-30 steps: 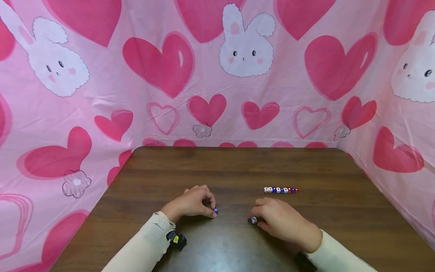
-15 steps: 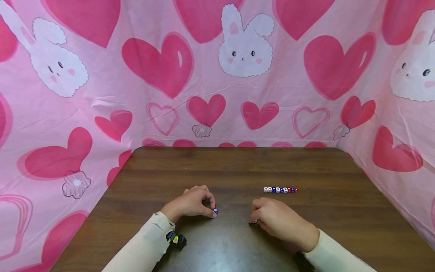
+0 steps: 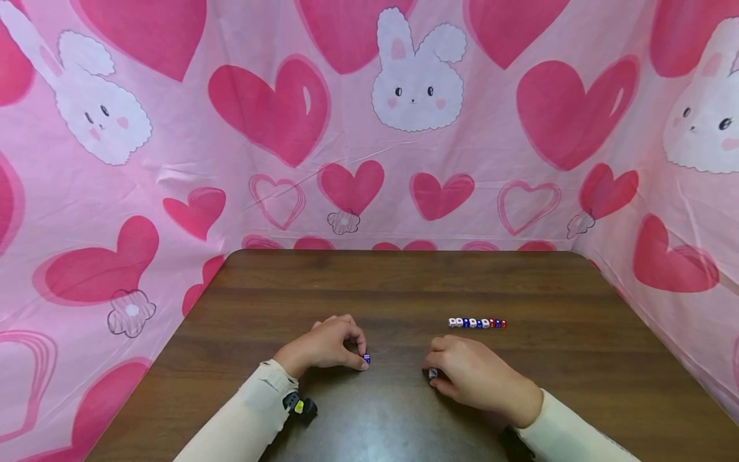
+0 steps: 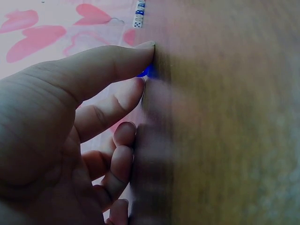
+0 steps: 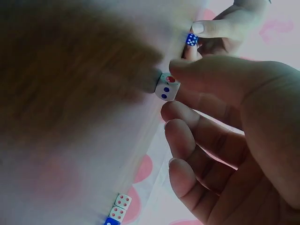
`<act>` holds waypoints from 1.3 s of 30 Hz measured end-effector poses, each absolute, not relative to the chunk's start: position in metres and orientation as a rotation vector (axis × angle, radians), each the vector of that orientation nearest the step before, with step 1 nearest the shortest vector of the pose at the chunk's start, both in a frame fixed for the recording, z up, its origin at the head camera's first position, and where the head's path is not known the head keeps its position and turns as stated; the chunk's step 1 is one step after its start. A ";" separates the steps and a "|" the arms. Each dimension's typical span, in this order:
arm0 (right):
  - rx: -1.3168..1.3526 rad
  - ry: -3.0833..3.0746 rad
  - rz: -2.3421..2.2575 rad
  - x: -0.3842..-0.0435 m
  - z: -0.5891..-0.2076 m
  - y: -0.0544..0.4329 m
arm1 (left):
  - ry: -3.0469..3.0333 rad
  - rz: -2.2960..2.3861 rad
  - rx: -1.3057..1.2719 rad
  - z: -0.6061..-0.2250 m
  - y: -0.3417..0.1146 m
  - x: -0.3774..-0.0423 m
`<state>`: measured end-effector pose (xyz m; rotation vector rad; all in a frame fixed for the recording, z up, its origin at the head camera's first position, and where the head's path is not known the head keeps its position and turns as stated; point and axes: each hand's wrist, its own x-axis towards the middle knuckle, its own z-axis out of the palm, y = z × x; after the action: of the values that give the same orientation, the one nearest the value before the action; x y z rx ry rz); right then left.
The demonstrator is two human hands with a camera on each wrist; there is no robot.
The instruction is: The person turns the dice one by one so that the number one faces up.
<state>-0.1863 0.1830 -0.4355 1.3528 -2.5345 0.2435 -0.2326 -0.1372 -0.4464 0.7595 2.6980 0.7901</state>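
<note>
My left hand [image 3: 326, 343] pinches a blue die [image 3: 366, 359] with white pips between thumb and index finger, down at the tabletop. In the left wrist view only a blue sliver [image 4: 144, 71] of that die shows between the fingertips. To the right, my right hand [image 3: 476, 372] has a white die [image 5: 167, 87] between its thumb and curled fingers, low over the table. Red and blue pips show on this white die in the right wrist view. Beyond the right hand lies a straight row of dice [image 3: 478, 323], white, blue and red, side by side.
The brown wooden table [image 3: 369, 282] has rounded far corners. Pink cloth [image 3: 358, 141] with hearts and rabbits hangs behind it and along both sides. A dark strap with a small device [image 3: 300, 407] sits on the left wrist.
The fingers of my right hand closed over the white die, nearly covering it, then parted so it shows again. My left hand and the dice row stay put.
</note>
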 end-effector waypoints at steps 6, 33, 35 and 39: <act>1.341 -2.535 0.252 -0.187 -0.436 0.183 | 2.696 0.796 0.758 -0.446 -0.137 -0.232; 1.298 -2.752 0.454 -0.197 -0.432 0.195 | 2.687 0.806 0.752 -0.443 -0.137 -0.230; 1.279 -2.780 0.493 -0.198 -0.432 0.197 | 2.687 0.806 0.752 -0.443 -0.137 -0.230; 1.262 -2.820 0.571 -0.201 -0.431 0.202 | 2.690 0.802 0.754 -0.443 -0.137 -0.230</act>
<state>-0.2015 0.2021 -0.4310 1.2625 -2.8203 0.5708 -0.2303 -0.1365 -0.4429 0.7542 2.6899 0.8019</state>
